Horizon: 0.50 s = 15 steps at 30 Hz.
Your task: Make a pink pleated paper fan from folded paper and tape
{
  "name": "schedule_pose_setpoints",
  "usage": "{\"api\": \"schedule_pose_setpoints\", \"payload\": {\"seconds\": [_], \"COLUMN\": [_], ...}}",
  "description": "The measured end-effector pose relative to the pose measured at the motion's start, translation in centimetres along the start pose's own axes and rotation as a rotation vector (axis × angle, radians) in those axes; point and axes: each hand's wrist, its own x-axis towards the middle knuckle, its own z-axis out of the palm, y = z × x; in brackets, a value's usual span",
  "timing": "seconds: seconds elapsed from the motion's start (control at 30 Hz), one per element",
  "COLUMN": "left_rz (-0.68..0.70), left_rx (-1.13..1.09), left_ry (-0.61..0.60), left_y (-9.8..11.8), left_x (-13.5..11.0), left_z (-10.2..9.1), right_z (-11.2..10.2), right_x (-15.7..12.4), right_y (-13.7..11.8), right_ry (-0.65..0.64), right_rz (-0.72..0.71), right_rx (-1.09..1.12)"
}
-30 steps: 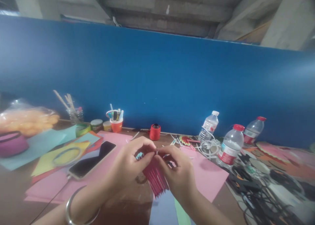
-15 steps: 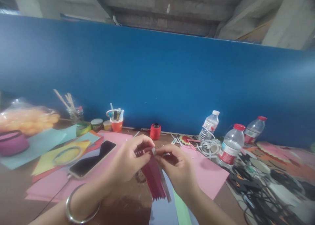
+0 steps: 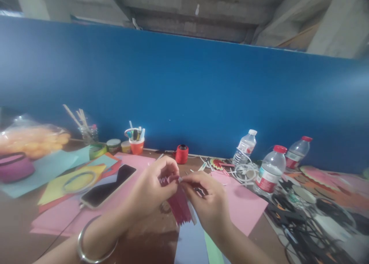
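A dark red sheet of pleated paper [image 3: 181, 207] hangs between my hands above the table, its zigzag lower edge toward me. My left hand [image 3: 157, 181] is closed on its upper end, thumb over the folds. My right hand [image 3: 206, 194] pinches at the same top corner, where a small whitish bit shows between the fingertips. Along the paper's right side runs a pale strip [image 3: 191, 212], possibly tape or its backing. Below lie blue paper [image 3: 191, 244] and green paper [image 3: 212, 246].
Pink paper [image 3: 245, 202] lies at right, near bottles [image 3: 269, 171] and tangled cables [image 3: 305, 225]. A phone [image 3: 108, 187] rests on coloured sheets at left. A red spool [image 3: 182, 154] and a cup of tools [image 3: 136, 146] stand by the blue partition [image 3: 184, 87].
The pleated paper's lower end has swung up and slightly left, and the pale strip looks whiter. Both hands stay together at the top corner, with small finger shifts.
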Motion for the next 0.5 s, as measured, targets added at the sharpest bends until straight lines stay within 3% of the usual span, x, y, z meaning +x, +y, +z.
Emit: {"api": "schedule_pose_setpoints", "payload": {"seconds": [0.23,0.5], "left_rz": [-0.014,-0.101], "left_rx": [-0.039,-0.095], "left_ry": [-0.009,-0.161], "left_y": [-0.1,0.8], "left_x": [0.1,1.0], "left_z": [-0.1,-0.7], "right_z": [0.2,0.1], "right_x": [0.0,0.6], "right_y": [0.0,0.4], "right_ry": [-0.06,-0.061], "right_rz": [0.089,0.388], "right_rx": [0.05,0.306]}}
